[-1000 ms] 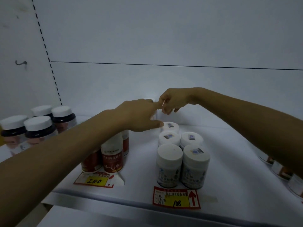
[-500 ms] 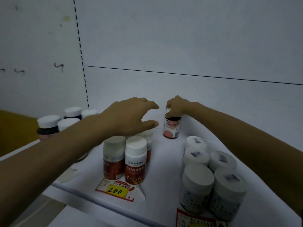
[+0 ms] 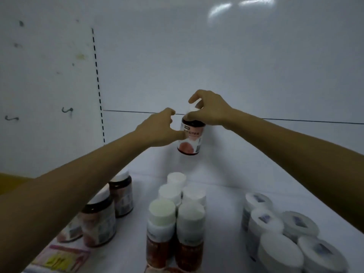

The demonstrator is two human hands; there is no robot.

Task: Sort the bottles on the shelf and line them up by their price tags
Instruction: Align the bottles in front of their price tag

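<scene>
**Operator:** Which step was I on at that point?

**Reviewer:** You were mid-sort. Your right hand pinched the white cap of a small dark glass bottle with a pink-and-white label, fingers curled over the top. The bottle hung upright in the air above the back of the white shelf, clear of every row. Your left hand was half curled beside it, thumb at the edge of the label. I couldn't tell whether it truly gripped or only touched.

**Operator:** Where did it need to go?

**Reviewer:** My judgement: it matched the dark brown white-capped bottles at the left, not the white-capped red-labelled bottles in the middle or the squat white tubs at the right. You needed to carry it over the middle group without clipping their caps, then set it behind its own kind, in line with the tag below.

**Operator:** Could you read anything?

**Reviewer:** No. The held bottle's label showed a small dark badge and a line of characters, too blurred to read. The red-edged price tag with a yellow patch at the front left was smeared as well.
</scene>
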